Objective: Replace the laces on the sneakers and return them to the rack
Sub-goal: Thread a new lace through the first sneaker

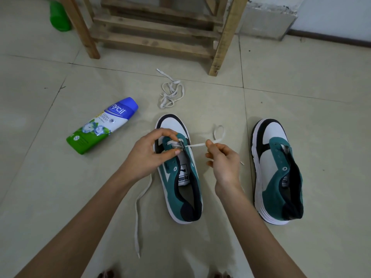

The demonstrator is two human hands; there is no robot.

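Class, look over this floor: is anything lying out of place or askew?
A Nycil bottle lies on its side left of the sneaker being laced, and a loose lace sits tangled near the wooden rack.

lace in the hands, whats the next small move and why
Probably draw the lace rightward with the right hand: only the front row of the sneaker is threaded, the left hand steadies the eyelets, and the lace's other end trails long over the floor, so the ends seem uneven.
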